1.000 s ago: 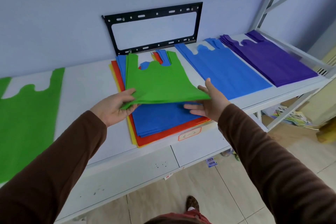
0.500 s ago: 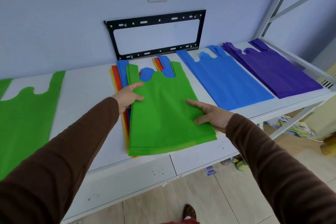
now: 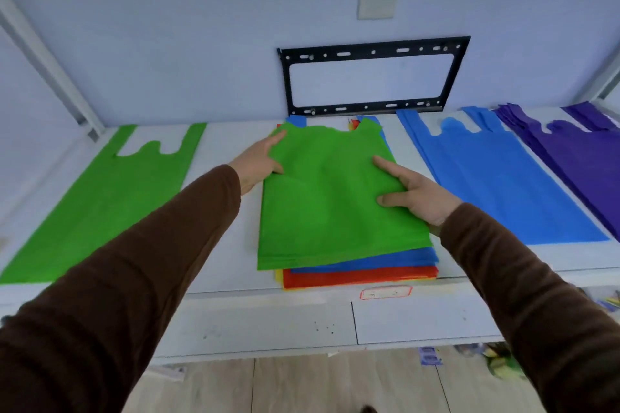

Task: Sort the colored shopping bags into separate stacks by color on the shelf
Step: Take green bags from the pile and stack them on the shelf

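A green bag (image 3: 328, 204) lies on top of the mixed stack at the middle of the white shelf (image 3: 228, 144). Blue (image 3: 369, 261), red (image 3: 352, 278) and yellow layers show beneath its front edge. My left hand (image 3: 258, 161) grips the bag's left edge near the handles. On the right edge my right hand (image 3: 419, 198) holds it, index finger and thumb on top and the other fingers hidden. A green stack (image 3: 100, 204) lies flat at the left. To the right lie a blue stack (image 3: 496, 184) and a purple stack (image 3: 583, 157).
A black metal bracket (image 3: 369, 50) hangs on the wall behind the mixed stack. A slanted shelf post (image 3: 50, 60) rises at the far left. Bare shelf shows between the green stack and the mixed stack. A red-edged label (image 3: 385, 293) sits on the shelf's front lip.
The green bag, lifted at its front edge a second ago, then lay flat. It has now slid back, uncovering the blue and red edges, and both hands have moved up its sides.
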Motion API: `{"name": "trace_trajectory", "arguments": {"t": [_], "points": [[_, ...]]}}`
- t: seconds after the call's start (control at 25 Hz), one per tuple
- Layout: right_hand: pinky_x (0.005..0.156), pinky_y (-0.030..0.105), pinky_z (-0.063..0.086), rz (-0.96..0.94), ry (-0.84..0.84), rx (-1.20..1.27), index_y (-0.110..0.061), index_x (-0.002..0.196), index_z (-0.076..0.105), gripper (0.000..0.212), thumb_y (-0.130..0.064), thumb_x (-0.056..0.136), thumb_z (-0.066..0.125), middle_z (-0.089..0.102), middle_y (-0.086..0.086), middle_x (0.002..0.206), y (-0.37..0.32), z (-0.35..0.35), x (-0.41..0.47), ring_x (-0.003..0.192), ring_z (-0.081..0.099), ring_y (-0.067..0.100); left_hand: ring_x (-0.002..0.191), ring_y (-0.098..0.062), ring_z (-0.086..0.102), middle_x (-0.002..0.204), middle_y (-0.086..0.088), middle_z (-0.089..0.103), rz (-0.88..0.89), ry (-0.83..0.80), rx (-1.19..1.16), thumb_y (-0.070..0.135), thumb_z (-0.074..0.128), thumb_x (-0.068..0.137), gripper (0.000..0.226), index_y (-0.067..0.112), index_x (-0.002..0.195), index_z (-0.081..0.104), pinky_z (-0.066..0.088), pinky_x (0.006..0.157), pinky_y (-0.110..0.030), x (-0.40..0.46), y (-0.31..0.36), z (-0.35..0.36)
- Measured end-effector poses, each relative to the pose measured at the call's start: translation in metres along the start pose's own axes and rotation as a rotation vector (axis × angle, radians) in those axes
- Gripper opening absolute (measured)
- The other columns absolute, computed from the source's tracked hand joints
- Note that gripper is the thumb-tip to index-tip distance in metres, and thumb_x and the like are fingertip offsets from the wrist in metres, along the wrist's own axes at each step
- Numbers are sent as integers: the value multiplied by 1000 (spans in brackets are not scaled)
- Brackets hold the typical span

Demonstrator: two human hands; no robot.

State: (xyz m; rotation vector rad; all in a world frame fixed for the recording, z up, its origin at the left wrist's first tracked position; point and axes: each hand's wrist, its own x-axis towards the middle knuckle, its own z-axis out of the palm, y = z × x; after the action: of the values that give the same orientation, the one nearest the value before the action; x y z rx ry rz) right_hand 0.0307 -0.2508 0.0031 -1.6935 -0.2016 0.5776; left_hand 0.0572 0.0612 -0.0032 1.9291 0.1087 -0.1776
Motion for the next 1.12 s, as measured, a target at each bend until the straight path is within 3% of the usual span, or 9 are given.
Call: {"name": "trace_trajectory", "arguments": {"t": [0.08, 0.2, 0.36, 0.52, 0.64, 0.8, 1.0, 1.12], "points": [[88, 36, 57, -78, -28, 26, -32, 148, 37, 78, 11, 86, 58, 60, 0, 134, -32, 27, 17, 108, 67, 24, 125, -18, 53, 148, 1, 44, 36, 109, 7, -19, 54, 84, 84, 21, 153, 30, 50, 97, -27, -9, 16, -48], [90, 31, 55, -228, -40, 63, -27, 149, 33, 79, 13, 85, 57, 56, -1, 137, -86, 88, 44, 108, 66, 18, 127, -14, 50, 153, 1, 38, 149, 246, 67, -20, 54, 83, 83, 17, 153, 30, 49, 93, -17, -26, 48, -138], [89, 28, 55, -415, -38, 162, -20, 150, 32, 83, 16, 81, 58, 56, -1, 134, -139, 198, 72, 102, 65, 13, 136, -4, 34, 159, 4, 27, 252, 381, 190, -18, 55, 84, 82, 14, 154, 26, 38, 101, -10, -73, 68, -268], [95, 35, 53, -382, -26, 144, -21, 151, 28, 87, 14, 79, 62, 48, 5, 145, -122, 307, 104, 111, 62, 21, 136, -10, 38, 160, 7, 23, 136, 331, 194, -15, 52, 90, 80, 20, 155, 22, 41, 101, -21, -103, 11, -348], [99, 37, 50, -226, -4, 27, -23, 152, 26, 89, 12, 80, 64, 44, 7, 149, -68, 366, 129, 118, 58, 24, 139, -21, 38, 160, 0, 25, -12, 276, 244, -15, 55, 87, 83, 21, 155, 23, 38, 107, -31, -93, -77, -373], [89, 21, 46, -6, -6, -216, -23, 153, 25, 84, 6, 84, 64, 38, 9, 153, -7, 408, 134, 122, 53, 23, 137, -29, 41, 158, -8, 29, -193, 163, 336, -9, 63, 85, 87, 21, 155, 21, 36, 112, -40, -82, -183, -362], [98, 25, 45, 22, 108, -274, -18, 150, 33, 77, 0, 84, 66, 40, 7, 151, 1, 414, 139, 127, 49, 25, 139, -28, 38, 160, -6, 25, -203, 174, 312, -3, 63, 89, 85, 25, 156, 19, 35, 112, -37, -74, -199, -365], [108, 33, 43, 18, 153, -320, -19, 150, 34, 76, -6, 83, 68, 40, 7, 151, 1, 416, 137, 130, 47, 25, 140, -29, 36, 160, -7, 24, -200, 160, 372, -2, 63, 89, 86, 25, 156, 16, 33, 111, -34, -69, -196, -367]]}}
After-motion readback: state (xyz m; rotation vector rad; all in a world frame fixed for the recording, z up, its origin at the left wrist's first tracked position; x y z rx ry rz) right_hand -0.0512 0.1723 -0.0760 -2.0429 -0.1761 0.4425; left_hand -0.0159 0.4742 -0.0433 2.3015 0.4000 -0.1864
